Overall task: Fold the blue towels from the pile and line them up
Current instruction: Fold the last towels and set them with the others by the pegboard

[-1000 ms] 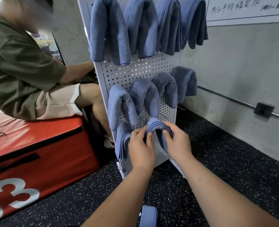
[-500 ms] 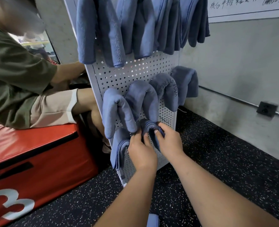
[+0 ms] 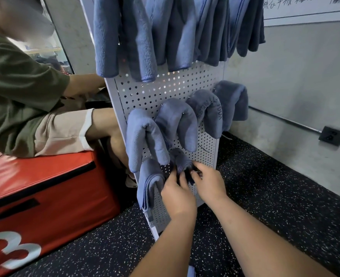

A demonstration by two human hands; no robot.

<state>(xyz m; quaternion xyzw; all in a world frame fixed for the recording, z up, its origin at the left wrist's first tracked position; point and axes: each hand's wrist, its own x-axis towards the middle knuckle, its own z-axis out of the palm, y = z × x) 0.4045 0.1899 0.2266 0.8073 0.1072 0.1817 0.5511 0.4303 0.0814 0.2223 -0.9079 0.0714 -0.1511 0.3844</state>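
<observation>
Left hand [image 3: 178, 193]: back of hand up, forearm rising from the lower frame edge, fingers curled into the hanging folds of a folded blue towel [image 3: 180, 159]. Grasping it.
Right hand [image 3: 210, 184]: just beside the left, wrist bent slightly inward, thumb and forefinger pinching the same towel at its right side. The fingertips are partly hidden in dark folds.

The held towel is draped over a peg low on the white pegboard panel [image 3: 165, 90], midway across, near its bottom edge. It bunches narrow under the two hands.

Same row, toward the panel's left edge: a second folded towel [image 3: 150, 182], hanging straight, close to the left hand's knuckles.

Row above: four draped towels [image 3: 177, 120] stepping upward from the left edge to the right edge. The third carries stitched lettering; not fully readable.

Top row: longer towels [image 3: 123, 37] hang side by side across the upper edge, tops out of frame.

Around the panel: black speckled floor [image 3: 285, 196]. A sliver of blue cloth [image 3: 191, 272] sits at the bottom frame edge. To the left, a red padded box [image 3: 45, 186] with a seated person [image 3: 15, 86] in a green shirt and pale shorts. To the right, a grey wall with a black outlet [image 3: 331, 135] on a conduit.
</observation>
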